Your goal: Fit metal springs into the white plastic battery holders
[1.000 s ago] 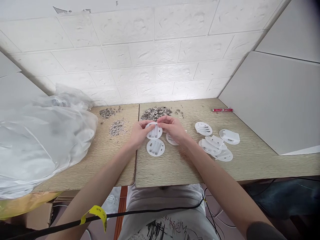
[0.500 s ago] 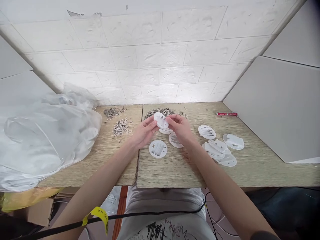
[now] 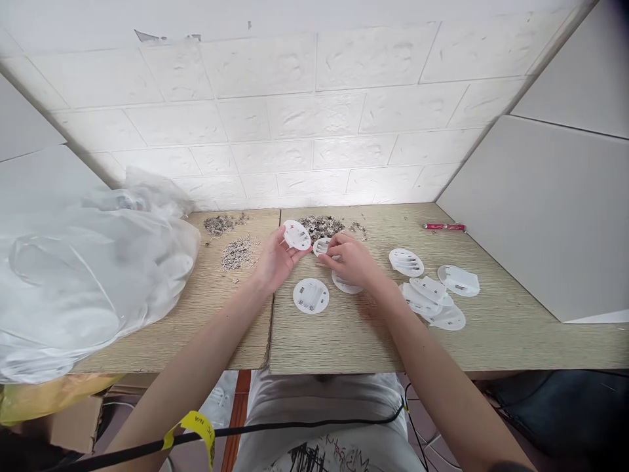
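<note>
My left hand (image 3: 276,257) holds a round white plastic battery holder (image 3: 297,234) tilted up above the table, fingers curled round its edge. My right hand (image 3: 346,257) is closed in a pinch beside a second white disc (image 3: 322,246) lying near the pile of small metal parts (image 3: 320,227). Another battery holder (image 3: 310,295) lies flat in front of my hands, and a further disc (image 3: 344,283) is partly hidden under my right hand.
A group of several white discs and covers (image 3: 432,288) lies to the right. A large clear plastic bag (image 3: 83,269) fills the left side. Smaller heaps of metal parts (image 3: 236,250) sit left of centre. A red pen (image 3: 445,227) lies by the grey partition (image 3: 540,216).
My left hand has carried the disc leftward and away from my right hand. My right hand has dropped toward the disc on the table by the metal pile.
</note>
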`<move>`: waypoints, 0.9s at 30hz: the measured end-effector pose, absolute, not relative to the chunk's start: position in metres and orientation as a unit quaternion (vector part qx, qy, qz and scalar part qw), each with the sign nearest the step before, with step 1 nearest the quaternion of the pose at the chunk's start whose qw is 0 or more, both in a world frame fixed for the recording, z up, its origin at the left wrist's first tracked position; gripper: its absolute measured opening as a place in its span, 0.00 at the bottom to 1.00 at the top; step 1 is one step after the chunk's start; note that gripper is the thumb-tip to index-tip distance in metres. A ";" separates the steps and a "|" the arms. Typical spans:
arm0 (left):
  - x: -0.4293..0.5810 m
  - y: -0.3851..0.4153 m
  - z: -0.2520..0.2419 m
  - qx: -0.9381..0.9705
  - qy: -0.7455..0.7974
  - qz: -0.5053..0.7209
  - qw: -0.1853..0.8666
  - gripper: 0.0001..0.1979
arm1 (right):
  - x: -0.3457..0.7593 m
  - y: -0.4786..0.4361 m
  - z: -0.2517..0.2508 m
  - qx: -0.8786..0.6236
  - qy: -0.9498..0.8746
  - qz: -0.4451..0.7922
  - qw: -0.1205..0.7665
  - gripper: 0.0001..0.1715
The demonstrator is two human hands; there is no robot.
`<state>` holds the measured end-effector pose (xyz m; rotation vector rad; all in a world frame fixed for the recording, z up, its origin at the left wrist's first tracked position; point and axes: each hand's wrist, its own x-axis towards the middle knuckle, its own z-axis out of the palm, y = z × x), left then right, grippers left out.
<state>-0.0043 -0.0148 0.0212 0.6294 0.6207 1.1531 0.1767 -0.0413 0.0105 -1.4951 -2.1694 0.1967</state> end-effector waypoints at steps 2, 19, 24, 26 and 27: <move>-0.004 -0.015 0.022 0.292 0.287 0.527 0.745 0.11 | 0.179 -0.041 0.011 -0.558 -0.795 0.057 0.231 0.19; -0.001 -0.016 0.017 0.347 0.308 0.498 0.733 0.12 | 0.179 -0.040 0.017 -0.474 -0.603 0.335 0.548 0.11; 0.000 -0.018 0.014 0.383 0.291 0.471 0.740 0.12 | 0.174 -0.041 0.019 -0.408 -0.519 0.398 0.637 0.18; 0.000 -0.019 0.013 0.392 0.284 0.463 0.743 0.13 | 0.171 -0.041 0.018 -0.400 -0.519 0.411 0.634 0.17; 0.000 -0.019 0.013 0.396 0.280 0.460 0.743 0.13 | 0.170 -0.042 0.018 -0.401 -0.522 0.414 0.629 0.16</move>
